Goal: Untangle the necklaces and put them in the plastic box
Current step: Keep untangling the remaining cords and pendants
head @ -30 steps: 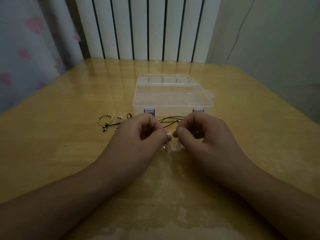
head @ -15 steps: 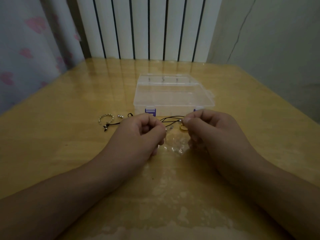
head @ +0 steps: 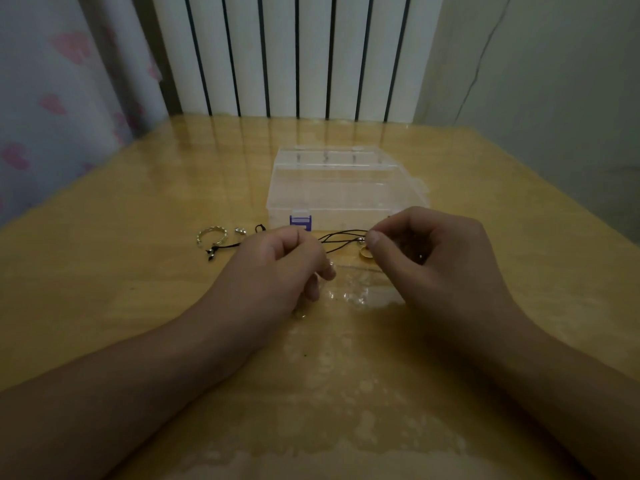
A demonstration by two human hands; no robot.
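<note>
A clear plastic box (head: 346,188) with purple latches stands closed at the middle of the table. Just in front of it, black necklace cords (head: 341,239) stretch between my two hands. My left hand (head: 277,268) has its fingers curled round the cords' left end. My right hand (head: 433,258) pinches the cords near a small silver bead, with a gold pendant (head: 365,253) hanging just below the thumb. A small clear plastic bag (head: 356,289) lies on the table under my hands.
A silver twisted ring (head: 211,234), a small silver bead (head: 239,231) and a black cord end with a dark charm (head: 221,249) lie left of the box. The wooden table (head: 138,306) has a glossy cover. A white radiator (head: 298,53) stands behind the table.
My hands have moved apart, my right hand lifting up and right toward the box, drawing the black cords taut. The gold pendant has come into view.
</note>
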